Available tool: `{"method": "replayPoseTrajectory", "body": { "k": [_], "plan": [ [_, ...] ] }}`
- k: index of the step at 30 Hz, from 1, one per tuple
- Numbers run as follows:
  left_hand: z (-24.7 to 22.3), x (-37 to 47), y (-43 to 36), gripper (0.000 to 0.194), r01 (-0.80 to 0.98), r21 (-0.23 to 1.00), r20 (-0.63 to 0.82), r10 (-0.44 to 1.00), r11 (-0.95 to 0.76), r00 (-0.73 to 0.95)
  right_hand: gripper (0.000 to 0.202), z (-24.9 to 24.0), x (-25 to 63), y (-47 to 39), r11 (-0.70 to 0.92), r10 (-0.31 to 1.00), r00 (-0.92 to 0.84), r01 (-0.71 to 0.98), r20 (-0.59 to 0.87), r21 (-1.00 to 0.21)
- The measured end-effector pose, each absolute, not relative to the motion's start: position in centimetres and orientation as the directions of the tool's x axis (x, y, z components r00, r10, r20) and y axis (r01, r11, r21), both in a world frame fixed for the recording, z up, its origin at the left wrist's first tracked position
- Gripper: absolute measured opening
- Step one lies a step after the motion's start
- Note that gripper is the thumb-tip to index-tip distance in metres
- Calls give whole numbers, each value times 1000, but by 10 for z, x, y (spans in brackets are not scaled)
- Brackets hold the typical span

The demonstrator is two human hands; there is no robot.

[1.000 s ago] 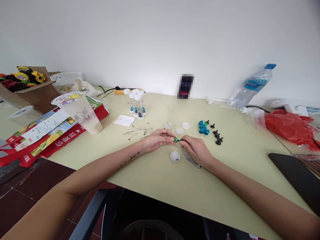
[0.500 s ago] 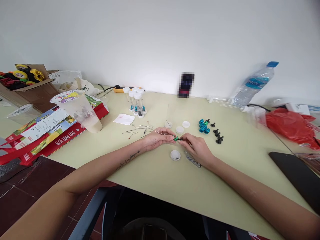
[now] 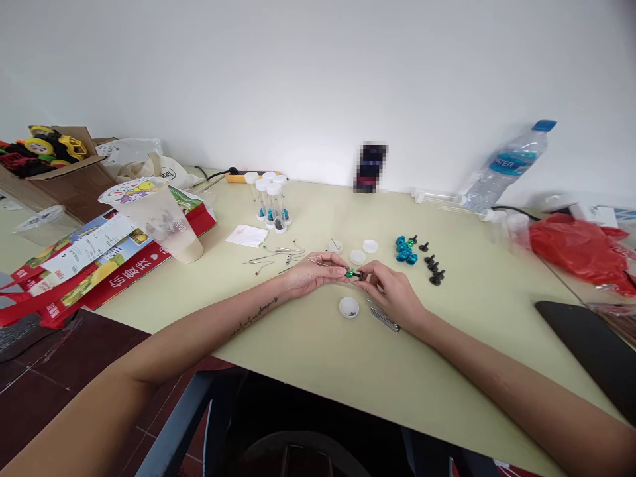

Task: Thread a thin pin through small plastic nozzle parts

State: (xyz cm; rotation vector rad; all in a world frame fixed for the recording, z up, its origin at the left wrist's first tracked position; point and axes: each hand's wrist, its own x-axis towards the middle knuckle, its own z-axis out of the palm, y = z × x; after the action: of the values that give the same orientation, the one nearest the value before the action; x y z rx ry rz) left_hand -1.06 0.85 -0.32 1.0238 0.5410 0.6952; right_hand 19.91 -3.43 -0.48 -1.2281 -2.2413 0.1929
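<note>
Head view: left hand point(image 3: 318, 273) pinches green part point(image 3: 350, 273); right hand point(image 3: 385, 286) pinches black part point(image 3: 358, 275) at its right end. Both above table point(image 3: 298, 358), white dish point(image 3: 349, 307) just nearer the camera, metal rods point(image 3: 382, 316) beside it.

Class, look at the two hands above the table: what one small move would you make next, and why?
I would probably ease the black piece gently toward the green piece, keeping them in line. The right hand pinches the black one, its stem pointing at the green one in the left hand; whether it is fully seated cannot be seen.
</note>
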Motion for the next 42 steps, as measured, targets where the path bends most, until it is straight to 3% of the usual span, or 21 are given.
{"method": "replayPoseTrajectory", "body": {
  "k": [9,17,22,28,34,42],
  "plan": [
    [-3,-9,8,27,-252,904,-79,715,345,695,44,-3,199,-34,541,835,-426,751,348,-379],
    [-5,-10,9,27,-270,900,-83,742,342,666,36,-7,200,-33,547,826,-403,739,393,-393],
    [-4,-10,9,25,-255,905,-74,715,341,695,46,-4,199,-33,544,834,-434,751,342,-374],
    [-5,-10,10,27,-274,896,-88,744,349,662,34,-7,200,-34,543,830,-400,738,388,-401],
    [-4,-10,9,26,-253,906,-75,719,338,691,44,-4,200,-34,523,848,-419,762,325,-383],
    [-5,-10,9,28,-258,903,-89,736,344,671,40,-6,200,-34,519,847,-395,759,356,-393]
  ]
}}
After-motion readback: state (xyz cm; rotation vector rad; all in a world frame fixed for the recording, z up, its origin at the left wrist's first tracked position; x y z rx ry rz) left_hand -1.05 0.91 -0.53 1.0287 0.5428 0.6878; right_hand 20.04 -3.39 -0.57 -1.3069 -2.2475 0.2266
